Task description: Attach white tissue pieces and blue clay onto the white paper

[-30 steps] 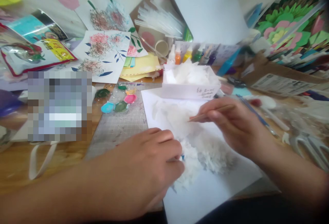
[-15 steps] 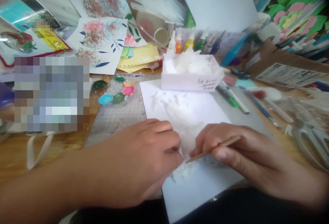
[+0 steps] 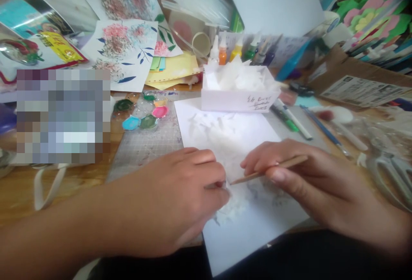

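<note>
My left hand rests curled on the lower left part of a white sheet of paper, fingertips pinched at white tissue bits stuck on the sheet. What the fingers hold is hidden. My right hand grips a thin wooden stick, its tip pointing left toward my left fingertips, just above the tissue. The sheet lies on a grey cutting mat.
A white box of tissue pieces stands behind the sheet. Paint blobs on a clear palette lie left. Pens, small paint bottles, scissors, flower pictures and a cardboard box crowd the desk.
My right hand with the stick came down from near the white box to beside my left fingertips, then lifted slightly. My left hand stayed put.
</note>
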Available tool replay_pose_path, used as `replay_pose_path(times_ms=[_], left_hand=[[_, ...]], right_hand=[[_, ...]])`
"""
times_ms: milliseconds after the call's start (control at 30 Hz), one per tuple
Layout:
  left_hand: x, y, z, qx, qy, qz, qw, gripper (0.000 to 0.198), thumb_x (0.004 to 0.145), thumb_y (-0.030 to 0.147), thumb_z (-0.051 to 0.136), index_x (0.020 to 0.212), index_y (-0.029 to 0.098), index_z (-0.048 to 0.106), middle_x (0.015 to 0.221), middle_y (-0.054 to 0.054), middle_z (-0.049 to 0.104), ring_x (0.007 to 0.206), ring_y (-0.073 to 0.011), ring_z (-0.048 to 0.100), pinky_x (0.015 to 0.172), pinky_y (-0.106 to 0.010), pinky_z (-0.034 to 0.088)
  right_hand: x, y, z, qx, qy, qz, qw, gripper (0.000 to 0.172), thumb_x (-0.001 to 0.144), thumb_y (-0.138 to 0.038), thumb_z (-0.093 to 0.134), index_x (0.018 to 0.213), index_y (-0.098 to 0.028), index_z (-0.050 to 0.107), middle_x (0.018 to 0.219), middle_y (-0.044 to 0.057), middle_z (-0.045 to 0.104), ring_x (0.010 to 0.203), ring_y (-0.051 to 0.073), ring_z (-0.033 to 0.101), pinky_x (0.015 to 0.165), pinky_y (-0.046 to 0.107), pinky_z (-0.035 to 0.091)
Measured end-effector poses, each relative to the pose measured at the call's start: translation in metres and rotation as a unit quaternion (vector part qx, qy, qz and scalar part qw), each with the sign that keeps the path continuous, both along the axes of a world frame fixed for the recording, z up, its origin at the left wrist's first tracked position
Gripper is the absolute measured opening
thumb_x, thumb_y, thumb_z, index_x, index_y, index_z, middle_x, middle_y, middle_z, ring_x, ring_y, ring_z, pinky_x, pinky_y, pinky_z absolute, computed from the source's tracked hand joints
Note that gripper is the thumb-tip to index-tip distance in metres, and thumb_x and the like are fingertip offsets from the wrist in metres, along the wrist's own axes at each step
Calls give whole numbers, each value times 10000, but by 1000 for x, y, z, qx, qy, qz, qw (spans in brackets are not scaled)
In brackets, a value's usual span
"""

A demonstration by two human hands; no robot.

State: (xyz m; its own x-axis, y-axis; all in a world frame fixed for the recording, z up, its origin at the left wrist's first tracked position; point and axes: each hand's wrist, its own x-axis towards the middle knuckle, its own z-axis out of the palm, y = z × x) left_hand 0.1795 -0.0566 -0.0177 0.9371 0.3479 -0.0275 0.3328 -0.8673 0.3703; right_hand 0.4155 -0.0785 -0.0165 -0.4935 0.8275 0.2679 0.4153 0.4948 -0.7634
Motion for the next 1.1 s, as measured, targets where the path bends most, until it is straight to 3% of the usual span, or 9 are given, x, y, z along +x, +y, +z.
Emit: replay_pose_path(times_ms=[233,400,500,600,800,1000,1100], left_hand=[[-1,0,-1,5,-6,-9,1000,110,836,215,537,907,186,616,845,-54,556,820,-214,467,714,-339,383],[-1,1,-1,9,0,-6,1000,106,853,226,516,857,195,617,837,-47,554,801,-209,463,695,-344,373],[-2,2,-2,2,-7,-4,1000,95,846,227,529,824,200,617,853,-49,566,816,-209,474,697,-337,378],[-1,4,-2,-13,-14,-10,1000,76,838,219,543,840,198,616,897,-48,577,853,-205,490,731,-327,393],[-2,12,-4,-70,-52,9,996,160,854,139,496,946,190,617,943,-38,578,872,-172,514,774,-294,400],[-6,14,-4,-66,-61,48,995,162,878,175,490,986,192,609,960,-39,580,882,-167,524,773,-288,413],[-3,11,-7,-48,-66,40,996,213,849,197,559,1055,198,610,1051,-48,582,945,-172,532,838,-297,423]], right_hand=[[-6,1,-12,16,-40,92,995,60,896,-148,519,937,-163,560,882,67,650,844,156,630,715,272,514],[-12,-4,-15,104,-69,125,984,89,876,-89,514,884,-172,544,854,63,661,838,164,626,736,300,498],[-14,-5,-15,118,-94,135,979,116,867,-62,503,877,-171,544,830,62,665,815,171,626,732,324,497],[-9,-4,-14,95,-61,113,987,77,892,-132,514,902,-192,561,839,45,669,821,164,633,737,315,508],[3,-10,-1,74,6,-69,995,73,900,-187,528,926,-215,590,868,27,695,831,141,666,669,221,530],[6,-10,-2,110,-42,2,993,90,883,-177,549,950,-212,599,912,33,704,888,153,662,746,242,537],[15,-10,6,138,-53,-67,987,97,899,-235,532,953,-254,611,911,14,715,862,143,672,680,223,540]])
